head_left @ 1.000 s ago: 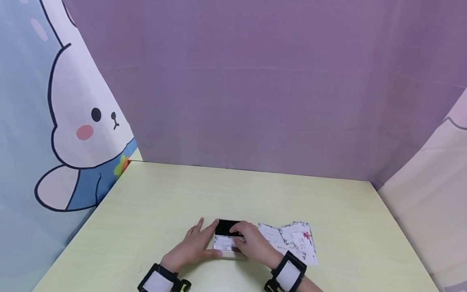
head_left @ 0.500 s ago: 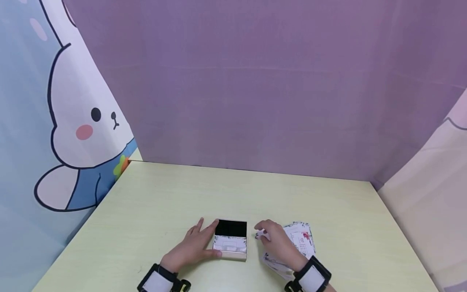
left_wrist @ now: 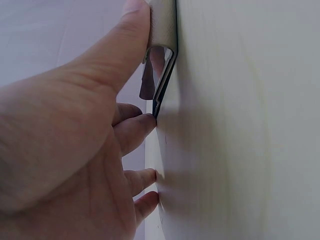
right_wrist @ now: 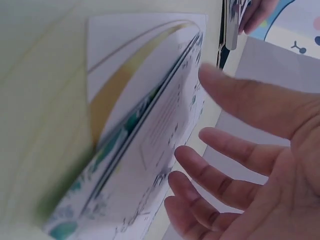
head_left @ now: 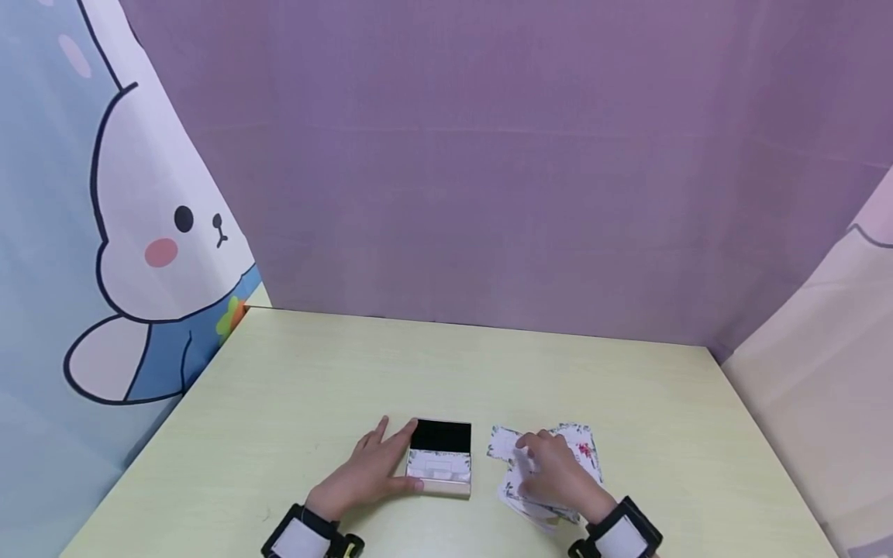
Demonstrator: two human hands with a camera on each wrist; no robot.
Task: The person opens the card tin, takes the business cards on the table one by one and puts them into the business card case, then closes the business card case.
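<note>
Cards [head_left: 551, 465] lie in a loose heap on the table [head_left: 293, 387], just to the right of the small open case [head_left: 439, 459], and the right hand [head_left: 554, 473] rests on top of this heap with its fingers [right_wrist: 225, 150] spread and relaxed; in the right wrist view they float slightly above the top card, so I judge that nothing is pinched yet. The left hand [head_left: 366, 469] lies flat at the left side of the case, thumb [left_wrist: 117, 55] against its front wall and fingers straight along its far edge, so the case stays in place. To do this step well, I think the right hand should separate only one card from the heap, sliding it with the fingertips until one edge comes free, then pinch it gently so that it does not bend. The case already has a card inside, in front of its black lid, and the heap is near it but not touching.
</note>
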